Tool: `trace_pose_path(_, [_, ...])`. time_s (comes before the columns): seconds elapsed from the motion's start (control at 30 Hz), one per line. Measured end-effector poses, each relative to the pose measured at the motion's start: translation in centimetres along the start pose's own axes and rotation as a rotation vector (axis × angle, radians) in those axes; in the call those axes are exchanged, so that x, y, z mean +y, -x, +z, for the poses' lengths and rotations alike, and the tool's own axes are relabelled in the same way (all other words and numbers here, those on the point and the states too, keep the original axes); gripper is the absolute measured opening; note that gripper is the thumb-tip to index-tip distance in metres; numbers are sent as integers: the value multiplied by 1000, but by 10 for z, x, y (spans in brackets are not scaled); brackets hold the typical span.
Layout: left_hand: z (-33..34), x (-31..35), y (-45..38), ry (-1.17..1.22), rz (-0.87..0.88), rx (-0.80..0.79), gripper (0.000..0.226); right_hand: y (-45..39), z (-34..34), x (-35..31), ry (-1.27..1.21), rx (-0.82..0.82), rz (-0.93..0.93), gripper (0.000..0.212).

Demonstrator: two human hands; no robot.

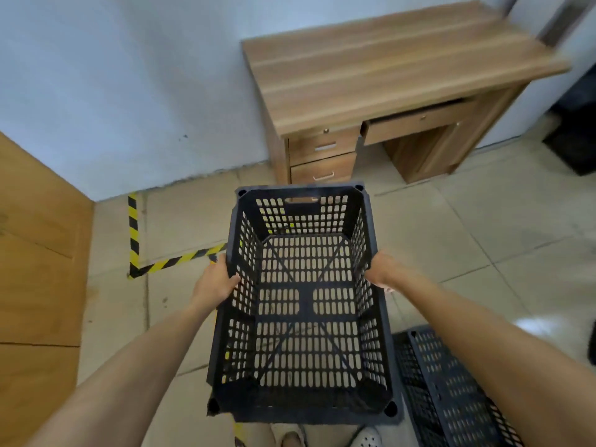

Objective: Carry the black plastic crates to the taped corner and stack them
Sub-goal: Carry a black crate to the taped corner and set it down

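- Black crate (303, 304) is held above the floor, near the taped corner (134, 272).
- Left hand (214, 282) and right hand (382, 269) clamp its side rims.
- Risk: a one-sided grip slip could tilt and drop it.

Black perforated crate (303, 304), yellow-and-black striped floor tape (133, 233), wood-grain brown desk (387, 66).

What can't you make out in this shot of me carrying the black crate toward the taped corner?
Head view only:
- Yellow-black tape: its right run vanishes behind the held crate, so the marked area's full outline is hidden.
- Second crate: cut by the bottom edge and covered by the right forearm.
- Left hand and right hand: fingertips hidden behind the crate walls.
- Shoes: cropped at the bottom edge.
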State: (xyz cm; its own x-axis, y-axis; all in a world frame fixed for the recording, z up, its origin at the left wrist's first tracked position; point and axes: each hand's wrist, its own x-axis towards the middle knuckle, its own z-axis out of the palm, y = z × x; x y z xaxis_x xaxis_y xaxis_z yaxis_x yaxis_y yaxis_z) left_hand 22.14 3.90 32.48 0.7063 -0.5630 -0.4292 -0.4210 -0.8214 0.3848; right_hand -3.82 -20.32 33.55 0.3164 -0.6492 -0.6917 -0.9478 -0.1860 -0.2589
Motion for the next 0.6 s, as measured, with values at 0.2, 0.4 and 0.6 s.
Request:
trace_pose_path(0.2, [-104,-12,20,45,68,157,49,88,-61,-92,135,96,-80,26])
trace_pose_path(0.4, [-181,-28,41,17,70,242,44,138,-84,-163,110,108,-137,31])
trace_pose_path(0.6, [-220,-59,50,14,56,285,45,158,-77,-203,113,71,-193,31])
